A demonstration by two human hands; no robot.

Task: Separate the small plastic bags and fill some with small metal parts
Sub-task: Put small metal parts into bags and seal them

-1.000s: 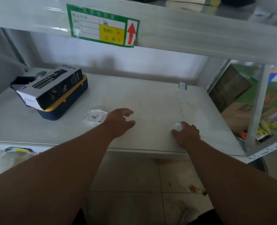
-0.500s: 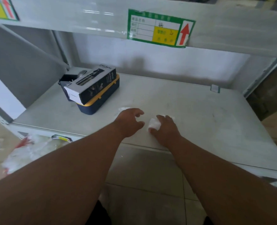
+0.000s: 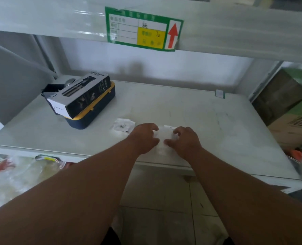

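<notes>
The clear plastic bags [image 3: 164, 138] between the left hand [image 3: 144, 137] and right hand [image 3: 185, 140] are partly covered by fingers; their count cannot be told. The small metal parts in the clear bag [image 3: 122, 126] are too small to identify. The green-bordered shelf label [image 3: 143, 29] is illegibly blurred.

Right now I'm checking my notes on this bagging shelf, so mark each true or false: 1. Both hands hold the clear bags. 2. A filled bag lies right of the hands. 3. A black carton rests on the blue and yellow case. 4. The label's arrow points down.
1. True: the left hand and right hand pinch the clear bags.
2. False: the filled bag lies to their left.
3. True: the black carton lies on the case.
4. False: the label has an arrow pointing up.
</notes>
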